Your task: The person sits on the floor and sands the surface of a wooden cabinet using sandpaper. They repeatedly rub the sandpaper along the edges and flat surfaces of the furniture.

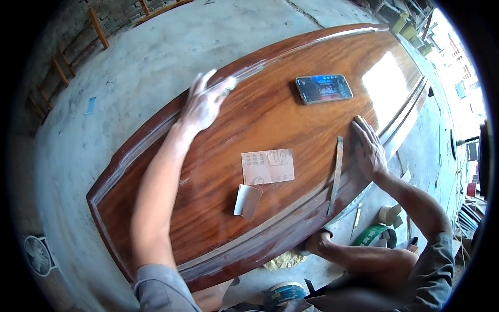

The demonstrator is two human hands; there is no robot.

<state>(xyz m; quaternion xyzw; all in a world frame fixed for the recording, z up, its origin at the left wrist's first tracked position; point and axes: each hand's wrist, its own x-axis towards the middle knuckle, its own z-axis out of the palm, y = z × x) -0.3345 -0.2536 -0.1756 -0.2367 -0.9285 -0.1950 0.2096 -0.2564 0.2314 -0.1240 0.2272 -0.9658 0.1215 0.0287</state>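
Observation:
A large wooden panel (218,156), glossy brown with a raised moulding round its edge, lies in front of me. My left hand (201,106), dusted white, is at the far moulding. Its fingers are blurred and bent around a small greyish thing that I cannot make out. Flat on the near right part of the panel rests my right hand (370,151), fingers stretched out and holding nothing. Beside it lies a narrow flat strip (336,174). A sheet of sandpaper (267,167) and a smaller folded piece of sandpaper (248,202) lie between my arms.
A phone (324,88) with its screen lit lies on the panel's far right part. On the pale floor stand a small fan (39,256) at left, and a green tape roll (373,236) and a tub (287,292) near my legs. Wooden frames (99,28) lean at the back left.

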